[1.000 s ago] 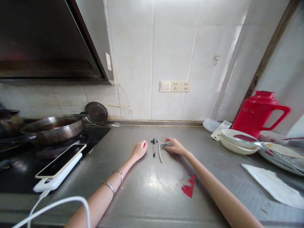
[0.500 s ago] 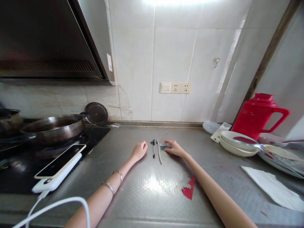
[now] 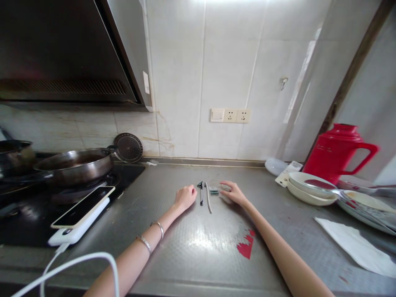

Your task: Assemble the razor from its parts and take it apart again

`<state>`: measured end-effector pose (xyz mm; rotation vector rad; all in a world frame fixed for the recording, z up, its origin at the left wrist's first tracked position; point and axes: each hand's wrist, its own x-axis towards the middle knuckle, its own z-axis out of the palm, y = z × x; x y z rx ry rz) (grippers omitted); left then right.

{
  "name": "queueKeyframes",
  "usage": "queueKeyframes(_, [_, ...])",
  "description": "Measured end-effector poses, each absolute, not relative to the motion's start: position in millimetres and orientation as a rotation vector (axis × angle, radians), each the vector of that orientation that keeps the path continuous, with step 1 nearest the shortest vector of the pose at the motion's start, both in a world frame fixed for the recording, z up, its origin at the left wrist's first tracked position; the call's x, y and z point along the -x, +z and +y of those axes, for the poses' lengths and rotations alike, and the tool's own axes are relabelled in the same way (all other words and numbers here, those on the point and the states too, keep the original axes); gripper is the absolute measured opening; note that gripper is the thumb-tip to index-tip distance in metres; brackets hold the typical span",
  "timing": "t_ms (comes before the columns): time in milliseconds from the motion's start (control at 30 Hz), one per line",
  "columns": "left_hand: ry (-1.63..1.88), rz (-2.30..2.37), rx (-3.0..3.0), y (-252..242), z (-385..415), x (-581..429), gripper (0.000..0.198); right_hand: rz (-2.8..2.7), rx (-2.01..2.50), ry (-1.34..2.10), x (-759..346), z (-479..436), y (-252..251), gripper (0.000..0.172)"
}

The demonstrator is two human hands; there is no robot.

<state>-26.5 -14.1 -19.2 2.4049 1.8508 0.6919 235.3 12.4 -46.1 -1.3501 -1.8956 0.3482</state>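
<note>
My left hand [image 3: 185, 197] rests on the metal counter [image 3: 173, 255] in a loose fist, with nothing seen in it. Just to its right lies a razor [image 3: 201, 194] with a dark T-shaped head at the far end. Beside the razor is a thin, pale, slightly curved stick [image 3: 208, 199]. A small clear packet [image 3: 214, 191] with dark teal pieces lies right of the stick. My right hand [image 3: 234, 192] is just right of the packet, fingers apart and curved toward it. Whether a fingertip touches the clear edge I cannot tell.
On the left, a phone [image 3: 83, 206] on a white power bank with a cable lies by the stove, which bears a steel pan [image 3: 77, 171]. Bowls [image 3: 311, 194], a red thermos [image 3: 337, 152] and a white paper [image 3: 355, 247] are on the right. A red patch [image 3: 246, 246] marks the counter.
My right hand has drawn off the clear packet to the right, leaving more of it in sight. My left fist sits slightly closer to the razor. The view has shifted a little.
</note>
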Motion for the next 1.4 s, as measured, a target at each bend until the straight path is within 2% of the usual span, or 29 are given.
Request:
queueKeyframes(233, [0.473, 1.84, -2.406, -19.1, -30.4, 2.3, 0.04, -1.833, 1.432, 0.196, -248.4, 10.6, -43.6, 0.031])
queueKeyframes(467, [0.392, 1.881, -2.429, -15.5, -36.2, -1.2, 0.037, -1.838, 1.472, 0.111, -252.2, 8.9, -43.2, 0.03])
queueKeyframes(867, [0.411, 1.816, -2.43, -14.4, -38.8, -3.8, 0.03, -1.993, 1.619, -0.07, -262.4, 9.1, -48.0, 0.034])
queueKeyframes(1033, [0.501, 1.761, -2.435, -17.2, -32.2, 0.6, 0.04, -2.059, 1.744, -0.166, -268.1, 7.0, -48.8, 0.037])
queueKeyframes(1167, [0.623, 1.791, -2.468, -15.1, -18.0, 18.5, 0.034, -2.029, 1.865, -0.186, -275.7, 7.6, -54.4, 0.041])
queueKeyframes(1400, [0.548, 2.106, -2.427, -24.0, 15.5, 78.0, 0.048, -2.001, 1.959, -0.073, -280.5, 8.9, -63.3, 0.046])
